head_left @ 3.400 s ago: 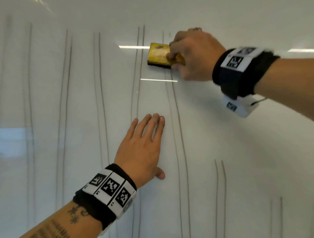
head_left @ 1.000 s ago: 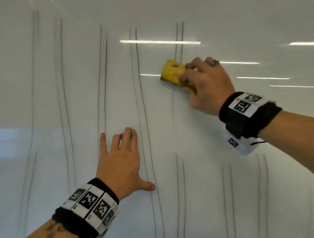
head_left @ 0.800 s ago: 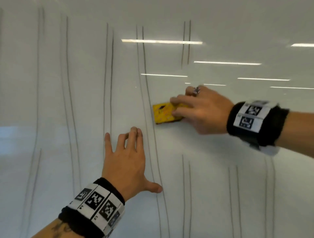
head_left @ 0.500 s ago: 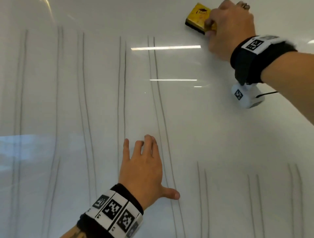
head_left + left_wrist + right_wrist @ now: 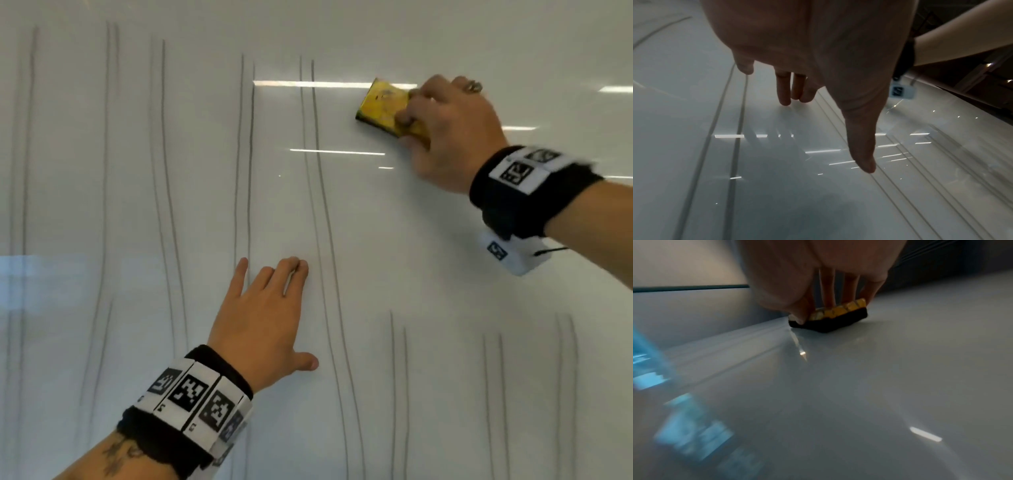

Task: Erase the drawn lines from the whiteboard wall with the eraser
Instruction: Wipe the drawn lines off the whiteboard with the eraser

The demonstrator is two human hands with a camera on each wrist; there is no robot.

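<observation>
The right hand (image 5: 448, 133) held the eraser (image 5: 385, 104) flat on the wall (image 5: 428, 274), w/ fingers on its yellow top and thumb at its edge. In the right wrist view the eraser's (image 5: 830, 316) black pad sat on the white wall (image 5: 859, 386). It was up high, to the right of a pair of lines (image 5: 317, 178), near but not on them. The wall just below the eraser had no marks.

The left hand (image 5: 262, 322) lay flat on the wall lower down, fingers (image 5: 294, 274) straight, thumb out to the side, holding nothing. It sat between 2 pairs of lines. The left wrist view showed the fingertips (image 5: 785, 97) on the wall; the palm maybe was a bit off it, hard to tell.

More short lines (image 5: 397, 377) stood at the lower right. Each wrist had a black band (image 5: 513, 195) w/ square tags.
</observation>
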